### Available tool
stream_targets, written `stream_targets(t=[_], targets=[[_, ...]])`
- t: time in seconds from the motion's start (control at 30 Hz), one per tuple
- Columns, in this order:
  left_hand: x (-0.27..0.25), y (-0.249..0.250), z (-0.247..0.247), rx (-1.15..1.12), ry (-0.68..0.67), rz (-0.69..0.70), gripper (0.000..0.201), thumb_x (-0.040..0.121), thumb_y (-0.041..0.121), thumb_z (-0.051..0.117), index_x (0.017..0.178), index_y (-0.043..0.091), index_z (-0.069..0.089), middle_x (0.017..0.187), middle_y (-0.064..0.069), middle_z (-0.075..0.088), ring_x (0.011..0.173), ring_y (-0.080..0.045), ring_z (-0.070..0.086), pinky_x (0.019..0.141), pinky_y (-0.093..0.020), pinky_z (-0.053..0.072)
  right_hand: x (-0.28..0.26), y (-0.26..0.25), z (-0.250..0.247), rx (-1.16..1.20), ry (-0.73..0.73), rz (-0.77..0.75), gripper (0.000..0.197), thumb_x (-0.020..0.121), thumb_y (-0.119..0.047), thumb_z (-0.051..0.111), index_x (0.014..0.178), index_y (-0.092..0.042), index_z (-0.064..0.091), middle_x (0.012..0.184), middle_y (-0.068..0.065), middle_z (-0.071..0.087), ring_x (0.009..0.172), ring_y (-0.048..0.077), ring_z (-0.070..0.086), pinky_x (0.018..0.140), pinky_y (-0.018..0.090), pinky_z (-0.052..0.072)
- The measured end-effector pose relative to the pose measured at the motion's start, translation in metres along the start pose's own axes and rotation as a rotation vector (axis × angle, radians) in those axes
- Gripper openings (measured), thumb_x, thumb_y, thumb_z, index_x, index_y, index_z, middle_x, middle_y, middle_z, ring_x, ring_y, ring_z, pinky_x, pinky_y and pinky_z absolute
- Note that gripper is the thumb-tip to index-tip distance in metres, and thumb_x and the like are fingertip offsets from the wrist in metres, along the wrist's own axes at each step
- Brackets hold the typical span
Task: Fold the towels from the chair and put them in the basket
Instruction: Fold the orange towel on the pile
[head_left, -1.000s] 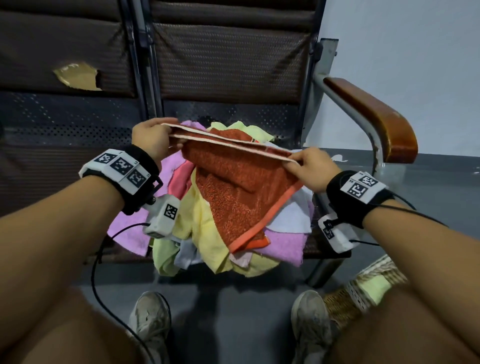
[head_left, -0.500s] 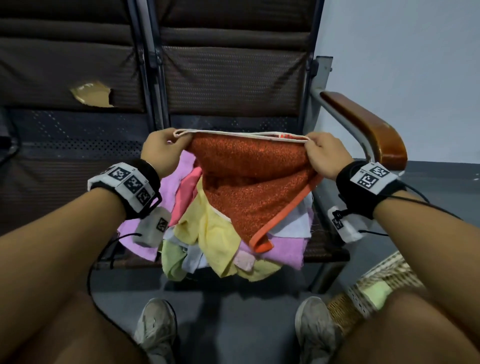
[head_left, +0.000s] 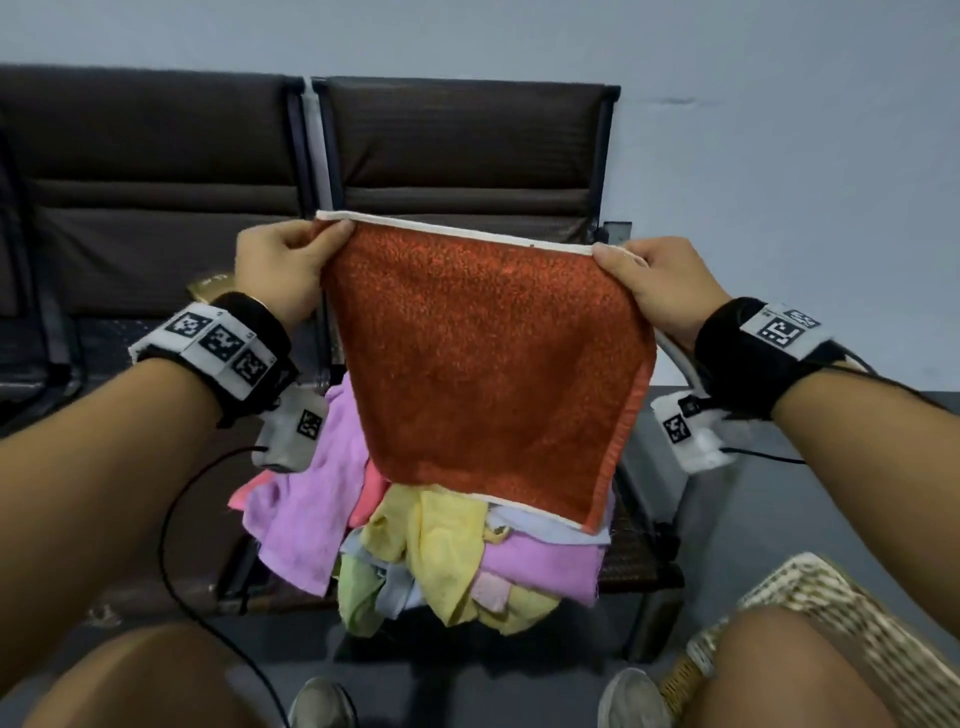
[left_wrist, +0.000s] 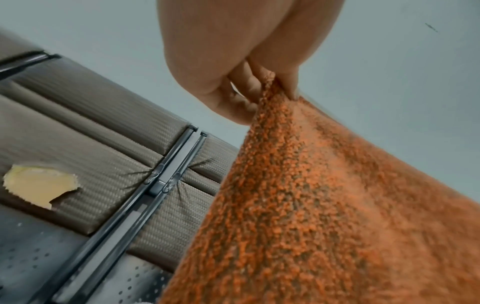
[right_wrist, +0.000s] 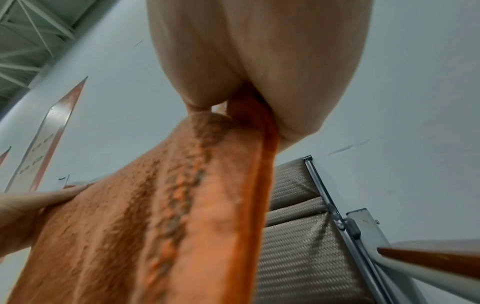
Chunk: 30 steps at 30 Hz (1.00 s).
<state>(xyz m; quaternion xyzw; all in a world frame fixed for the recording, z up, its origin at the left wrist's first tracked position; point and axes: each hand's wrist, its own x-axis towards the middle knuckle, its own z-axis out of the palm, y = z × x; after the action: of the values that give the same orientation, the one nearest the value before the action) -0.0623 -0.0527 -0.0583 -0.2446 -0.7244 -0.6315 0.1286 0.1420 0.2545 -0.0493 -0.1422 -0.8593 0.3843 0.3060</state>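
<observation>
Towels are the job, and one orange towel (head_left: 483, 364) hangs spread between the two hands, above the heap of towels (head_left: 415, 561) on the chair (head_left: 457, 150). Left hand (head_left: 278, 270) pinches the upper left corner between thumb and curled fingers; right hand (head_left: 657, 283) pinches the upper right corner the same way, so the white top hem runs taut from one to the other. The lower edge dangles free just over the pile, whether touching it I cannot tell. By my reckoning this is the opening-out step, with no fold made yet. Next move calls for bringing the two held corners together, or dropping the top edge to the bottom one, keeping the edges matched. Basket (head_left: 831, 618) waits below the right hand, beside the right knee
</observation>
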Motion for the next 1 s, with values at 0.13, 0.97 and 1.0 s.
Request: stream_targets(t=[0.13, 0.97, 1.0], targets=[[0.004, 0.001, 0.003, -0.081, 0.003, -0.123, 0.021, 0.088, 0.038, 0.069, 0.075, 0.023, 0.075, 0.082, -0.005, 0.063, 0.08, -0.017, 0.053, 0.073, -0.034, 0.044, 0.005, -0.008, -0.001, 0.077, -0.069, 0.103, 0.047, 0.09, -0.052, 0.062, 0.058, -0.019, 0.065, 0.055, -0.01, 0.056, 0.056, 0.009, 0.051, 0.061, 0.03, 0.041], [-0.075, 0.036, 0.075, -0.346, -0.337, -0.409, 0.033, 0.087, 0.0, 0.052, 0.12, 0.006, 0.058, 0.081, -0.012, 0.051, 0.057, -0.016, 0.049, 0.05, -0.017, 0.037, -0.038, -0.083, 0.055, 0.519, -0.512, 0.306, 0.033, 0.102, -0.001, 0.043, 0.127, -0.006, 0.063, 0.091, 0.01, 0.066, 0.069, 0.016, 0.062, 0.059, 0.025, 0.05], [-0.076, 0.032, 0.077, -0.344, -0.412, -0.438, 0.028, 0.087, 0.005, 0.054, 0.114, 0.008, 0.06, 0.083, -0.013, 0.049, 0.063, -0.018, 0.046, 0.056, -0.021, 0.035, -0.038, -0.083, 0.057, 0.543, -0.502, 0.315, 0.034, 0.102, -0.002, 0.041, 0.129, -0.007, 0.062, 0.097, 0.012, 0.066, 0.077, 0.018, 0.062, 0.063, 0.026, 0.049]])
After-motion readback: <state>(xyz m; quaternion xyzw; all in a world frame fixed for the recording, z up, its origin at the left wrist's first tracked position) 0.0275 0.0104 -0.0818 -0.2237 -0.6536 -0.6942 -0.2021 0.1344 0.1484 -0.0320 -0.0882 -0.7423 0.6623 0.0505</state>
